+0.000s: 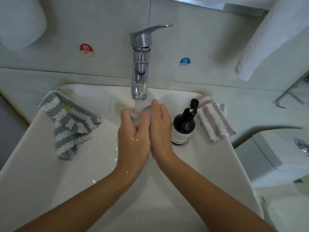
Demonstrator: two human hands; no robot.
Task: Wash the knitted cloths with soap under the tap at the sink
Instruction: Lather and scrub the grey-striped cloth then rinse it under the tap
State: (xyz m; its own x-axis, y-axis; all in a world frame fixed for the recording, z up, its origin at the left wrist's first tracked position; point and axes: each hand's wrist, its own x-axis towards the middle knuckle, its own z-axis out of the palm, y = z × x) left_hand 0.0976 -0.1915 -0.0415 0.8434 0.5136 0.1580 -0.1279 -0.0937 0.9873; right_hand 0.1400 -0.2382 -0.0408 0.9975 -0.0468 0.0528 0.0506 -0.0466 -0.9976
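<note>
Head view: water runs from tap (140,64). Left hand (133,131) curls round a small wet wad, apparently cloth, under the stream; right hand (160,124) flat against it. Blue-striped cloth (70,121) left of tap, pink-striped cloth (214,118) right, beside soap bottle (184,126). Rinsing stage, I judge; next needs soap.

I read three texts. On the round red sticker (86,49) on the wall, left of the chrome tap: a Chinese char. over "HOT". On the round blue sticker (185,62), right of it: a char. over "COLD". On the dark pump soap bottle (183,126), white label: "HAOT…", rest cut off; small print above unreadable.
</note>
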